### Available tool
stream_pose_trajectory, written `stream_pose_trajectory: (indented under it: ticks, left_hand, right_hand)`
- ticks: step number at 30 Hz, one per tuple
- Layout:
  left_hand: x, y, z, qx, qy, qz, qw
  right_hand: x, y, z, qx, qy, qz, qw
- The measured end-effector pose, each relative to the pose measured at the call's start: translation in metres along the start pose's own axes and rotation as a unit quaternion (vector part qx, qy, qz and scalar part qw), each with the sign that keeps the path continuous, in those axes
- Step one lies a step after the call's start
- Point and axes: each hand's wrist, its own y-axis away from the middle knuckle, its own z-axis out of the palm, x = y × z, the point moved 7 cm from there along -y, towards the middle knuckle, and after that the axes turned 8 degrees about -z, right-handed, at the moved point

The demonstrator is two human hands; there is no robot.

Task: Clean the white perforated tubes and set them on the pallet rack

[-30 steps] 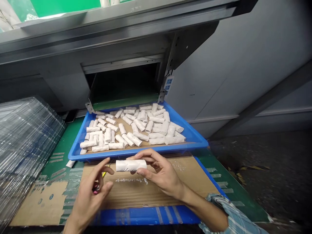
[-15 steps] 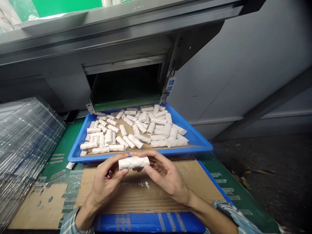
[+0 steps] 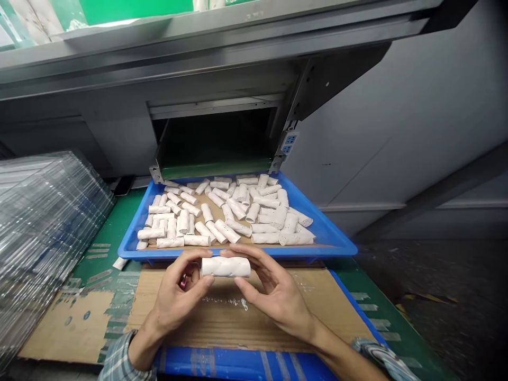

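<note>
A short white cylindrical roll (image 3: pixel 226 267) with small surface marks lies level between my two hands, above a cardboard sheet. My left hand (image 3: pixel 180 288) pinches its left end between thumb and fingers. A small pinkish-red object (image 3: pixel 183 281) shows in the curled fingers of that hand; its kind is unclear. At the right end, my right hand (image 3: pixel 278 296) grips with the thumb below and the fingers behind and on top. Just beyond the hands sits a blue tray (image 3: pixel 329 246) with several similar white rolls (image 3: pixel 227 231) scattered and piled in it.
Cardboard (image 3: pixel 254 328) covers the near work surface. Stacked clear plastic trays (image 3: pixel 51 211) stand at left. One loose white roll (image 3: pixel 119 263) lies outside the blue tray's left corner. Behind the tray are a dark opening with a green belt (image 3: pixel 218 159) and a power strip (image 3: pixel 288 142).
The camera view has shifted, so the scene sits farther right. The roll has turned about its length and shows different marks. Both hands still hold it.
</note>
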Motion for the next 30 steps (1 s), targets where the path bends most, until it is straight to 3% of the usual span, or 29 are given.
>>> stream_pose_trajectory:
  ticks: [11, 18, 24, 30]
  left_hand:
    - [-0.006, 0.002, 0.004, -0.044, 0.044, -0.018, 0.998]
    - [-0.003, -0.001, 0.004, -0.028, 0.094, -0.027, 0.995]
    - [-0.009, 0.005, 0.0, -0.017, 0.032, -0.006, 0.999]
    - [-0.01, 0.006, 0.003, -0.046, 0.076, -0.028, 0.996]
  right_hand:
    - [0.0, -0.003, -0.002, 0.013, -0.029, 0.053, 0.998]
    - [-0.003, 0.003, 0.006, -0.038, 0.09, -0.059, 0.993]
    - [0.002, 0.002, 0.003, -0.01, 0.027, -0.035, 0.999]
    - [0.0, 0.003, 0.003, -0.007, 0.061, -0.049, 0.997]
